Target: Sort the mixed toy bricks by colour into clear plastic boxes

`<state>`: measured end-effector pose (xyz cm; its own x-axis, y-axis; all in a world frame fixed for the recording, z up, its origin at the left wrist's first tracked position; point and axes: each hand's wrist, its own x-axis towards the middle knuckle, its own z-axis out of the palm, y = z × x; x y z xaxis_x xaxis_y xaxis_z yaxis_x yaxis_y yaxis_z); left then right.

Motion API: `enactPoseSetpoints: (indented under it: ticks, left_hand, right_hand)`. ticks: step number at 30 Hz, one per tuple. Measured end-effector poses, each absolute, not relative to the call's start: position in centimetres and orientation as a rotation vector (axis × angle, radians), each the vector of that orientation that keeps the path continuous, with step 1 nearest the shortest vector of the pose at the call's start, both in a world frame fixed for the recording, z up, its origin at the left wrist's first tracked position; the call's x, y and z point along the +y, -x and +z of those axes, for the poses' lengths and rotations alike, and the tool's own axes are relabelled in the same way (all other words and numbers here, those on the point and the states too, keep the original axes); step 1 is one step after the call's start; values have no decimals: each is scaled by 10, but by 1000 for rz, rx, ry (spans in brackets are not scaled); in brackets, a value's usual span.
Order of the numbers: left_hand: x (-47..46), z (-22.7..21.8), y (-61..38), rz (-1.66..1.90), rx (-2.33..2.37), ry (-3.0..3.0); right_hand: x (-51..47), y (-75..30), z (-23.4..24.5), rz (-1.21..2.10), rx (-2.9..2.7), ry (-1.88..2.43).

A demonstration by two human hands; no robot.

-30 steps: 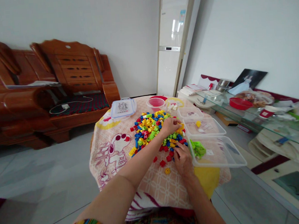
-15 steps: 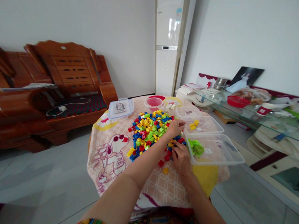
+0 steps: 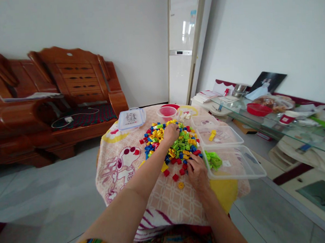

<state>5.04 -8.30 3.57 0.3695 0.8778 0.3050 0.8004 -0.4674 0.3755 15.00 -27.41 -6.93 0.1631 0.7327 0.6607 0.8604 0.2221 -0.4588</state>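
Observation:
A heap of small coloured bricks (image 3: 180,144) in red, yellow, blue and green lies on a round table with a pink cartoon cloth (image 3: 121,164). My left hand (image 3: 171,131) rests on the far part of the heap, fingers curled down into the bricks. My right hand (image 3: 196,169) sits at the heap's near right edge, fingers bent onto the bricks beside a clear tub. That near clear tub (image 3: 237,168) holds green bricks (image 3: 213,160). The tub behind it (image 3: 221,136) holds a yellow brick (image 3: 212,135).
A third clear tub (image 3: 205,121), a red bowl (image 3: 167,112), a yellow-rimmed bowl (image 3: 188,112) and a clear lid (image 3: 131,118) stand at the table's far side. A wooden sofa (image 3: 53,95) is on the left, a glass shelf unit (image 3: 275,122) on the right.
My left hand moved from the yellow-brick tub back left onto the far part of the heap. A yellow brick now lies in that tub. My right hand stayed at the near edge.

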Motion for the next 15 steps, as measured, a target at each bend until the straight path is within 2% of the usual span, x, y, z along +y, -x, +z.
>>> enactPoseSetpoints:
  ticks: [5,15]
  left_hand:
    - [-83,32,-53,659,1586,-2442]
    - [-87,36,-56,854,1604,-2261]
  right_hand:
    - [-274,-150,-68,-168,-1594,1535]
    - [-274,-151,-70,-167,-1599,1515]
